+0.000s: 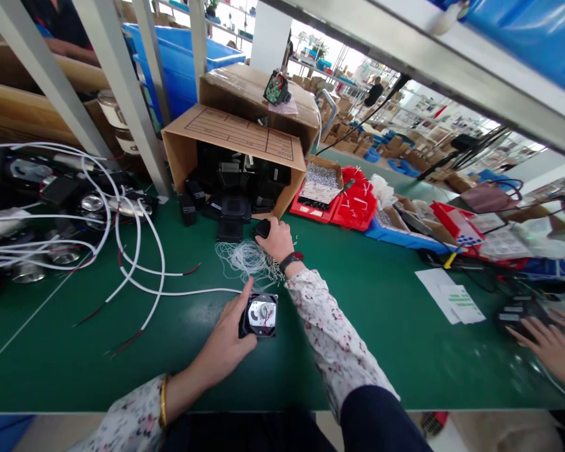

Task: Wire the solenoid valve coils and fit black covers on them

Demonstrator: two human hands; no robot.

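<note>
A square black housing (262, 315) with a silver plate and thin red wires inside lies on the green table; a white cable runs to its top edge. My left hand (228, 333) rests at the housing's left side, thumb and index finger spread around it. Farther forward, my right hand (277, 240) is closed on a small black part (262, 229), which it partly covers. Beside that hand, a loose tangle of thin white wires (247, 258) lies on the table. Several black parts (230, 216) sit just left of it, before an open cardboard box (235, 133).
White cables (157, 276) and dark lamp-like units (66, 207) cover the table's left. Red trays (353, 204) and a blue tray (386, 237) stand at the back right. Papers (447, 295) lie at right, near another person's hands (548, 345). Metal posts rise behind the cables.
</note>
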